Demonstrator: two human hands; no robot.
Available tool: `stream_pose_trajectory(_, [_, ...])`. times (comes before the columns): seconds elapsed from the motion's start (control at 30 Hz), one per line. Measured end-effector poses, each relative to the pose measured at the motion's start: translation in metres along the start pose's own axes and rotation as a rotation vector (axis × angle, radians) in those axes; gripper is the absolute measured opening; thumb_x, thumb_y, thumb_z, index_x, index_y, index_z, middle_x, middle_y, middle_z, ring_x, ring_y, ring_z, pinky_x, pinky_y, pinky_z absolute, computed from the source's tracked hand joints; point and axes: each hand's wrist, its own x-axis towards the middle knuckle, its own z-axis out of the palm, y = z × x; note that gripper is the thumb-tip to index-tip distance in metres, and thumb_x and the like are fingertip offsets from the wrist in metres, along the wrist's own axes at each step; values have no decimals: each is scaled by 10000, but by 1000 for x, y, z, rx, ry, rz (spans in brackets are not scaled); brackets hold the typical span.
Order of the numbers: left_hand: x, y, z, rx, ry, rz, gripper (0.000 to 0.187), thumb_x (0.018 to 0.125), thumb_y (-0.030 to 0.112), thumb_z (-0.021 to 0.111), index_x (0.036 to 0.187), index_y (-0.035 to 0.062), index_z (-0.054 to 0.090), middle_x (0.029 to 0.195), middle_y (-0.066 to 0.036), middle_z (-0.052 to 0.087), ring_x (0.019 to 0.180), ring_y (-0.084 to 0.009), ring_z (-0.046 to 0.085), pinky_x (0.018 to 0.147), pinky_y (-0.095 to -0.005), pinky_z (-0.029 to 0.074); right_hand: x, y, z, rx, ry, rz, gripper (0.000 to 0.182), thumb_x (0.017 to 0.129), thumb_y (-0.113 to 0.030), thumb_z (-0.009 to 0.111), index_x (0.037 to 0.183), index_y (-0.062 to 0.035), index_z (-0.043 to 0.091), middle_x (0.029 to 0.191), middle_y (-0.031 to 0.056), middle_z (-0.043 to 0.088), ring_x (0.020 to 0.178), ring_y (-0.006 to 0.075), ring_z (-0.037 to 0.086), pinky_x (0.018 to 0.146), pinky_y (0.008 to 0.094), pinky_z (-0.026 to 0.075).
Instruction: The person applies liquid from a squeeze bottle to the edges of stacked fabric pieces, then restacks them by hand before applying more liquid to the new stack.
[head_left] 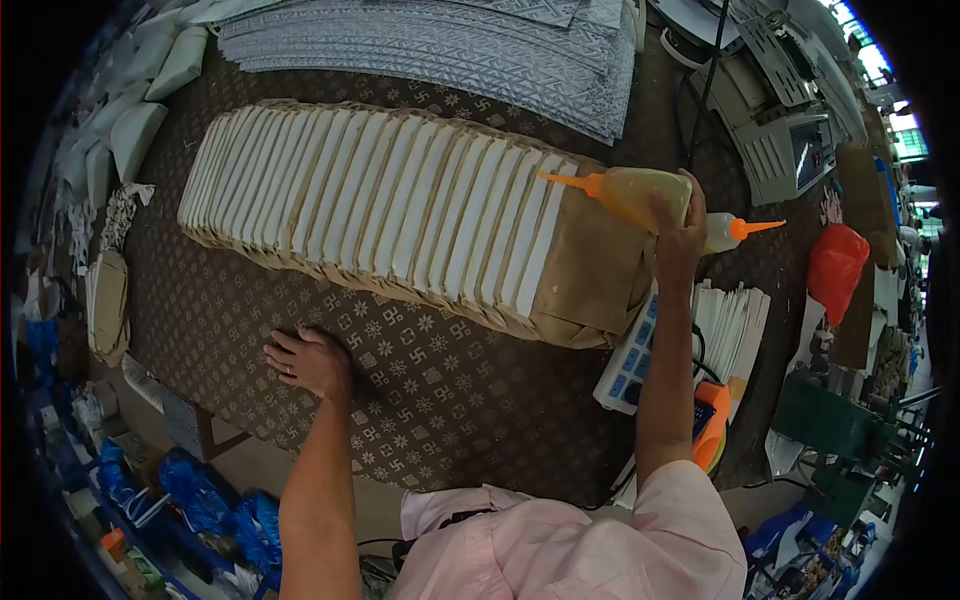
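My right hand (680, 232) grips a squeeze bottle (630, 190) of yellowish liquid, its orange nozzle pointing left over the end of a long row. That row is made of overlapping brown pieces (590, 260) with white strips (385, 200) showing side by side. Just right of my right hand, a second squeeze bottle (720, 232) has its orange tip turned right; my hand partly hides it. On the patterned brown tablecloth (430, 390), my left hand (310, 362) lies flat with fingers spread, in front of the row and holding nothing.
Patterned grey-white sheets (430, 50) are stacked at the back. A power strip (630, 355), an orange tool (712, 425) and a stack of white strips (735, 320) lie near my right forearm. A grey machine (785, 150) and a red bag (838, 270) stand right.
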Motion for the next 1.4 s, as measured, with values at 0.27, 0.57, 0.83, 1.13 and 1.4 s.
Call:
stream_pose_trajectory(0.27, [-2,1,-3,26,37,28,513,932,380,301,1374,122,269,1433,-182,200,1328,-341,187,1043,-506,196,-8,-2,-4,7,-108,-4,506,794,-211,685,1215,-26,472,1070,52,527,951,118,522,826,246,430])
stream_pose_trajectory(0.57, [-1,2,-2,28,41,40,520,929,380,310,1371,108,270,1433,-187,198,1327,-348,184,1042,-504,192,-24,-14,-7,6,-229,84,480,798,-183,674,1207,-27,480,1021,41,550,917,100,533,803,235,441])
stream_pose_trajectory(0.83, [-2,2,-3,12,28,34,526,932,381,307,1372,95,268,1436,-186,186,1332,-346,167,1043,-508,183,-37,-21,-9,27,-304,108,476,792,-166,667,1212,-36,485,1023,44,552,929,109,539,814,242,446])
stream_pose_trajectory(1.13, [-1,1,-1,12,36,35,522,930,379,297,1374,105,268,1439,-176,186,1336,-335,161,1043,-507,186,-49,-25,-13,4,-367,141,520,752,-195,700,1203,-33,495,1014,44,551,926,112,542,813,251,443])
stream_pose_trajectory(1.4, [-1,2,-2,3,36,34,522,930,381,295,1374,107,268,1439,-173,186,1336,-332,163,1041,-506,191,-52,-29,-15,29,-418,139,524,744,-197,708,1197,-34,502,1001,33,549,903,107,544,802,243,441])
